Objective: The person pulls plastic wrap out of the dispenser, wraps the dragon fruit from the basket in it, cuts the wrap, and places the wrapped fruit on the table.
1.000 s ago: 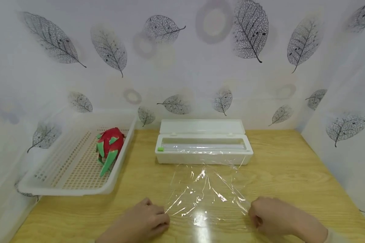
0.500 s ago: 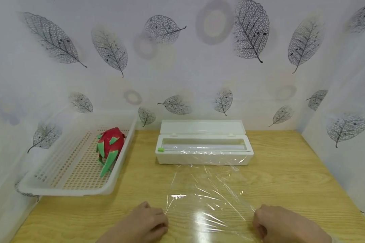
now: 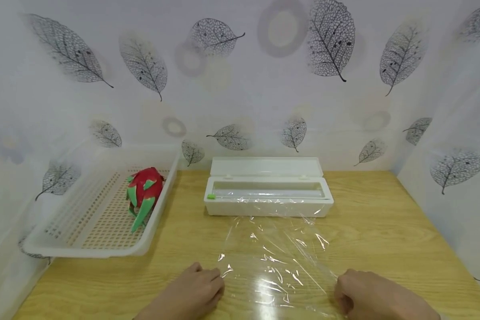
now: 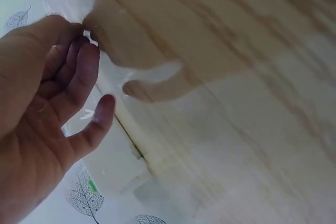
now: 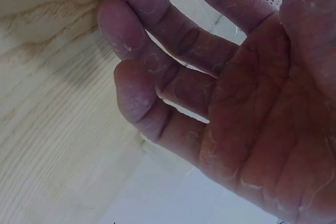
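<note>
One cling film sheet (image 3: 278,262) pinched by left hand (image 3: 192,293) and right hand (image 3: 368,295), corners held.

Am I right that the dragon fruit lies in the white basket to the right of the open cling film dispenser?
Not quite: the head view shows the dragon fruit in the white basket to the left of the open cling film dispenser, not the right.
</note>
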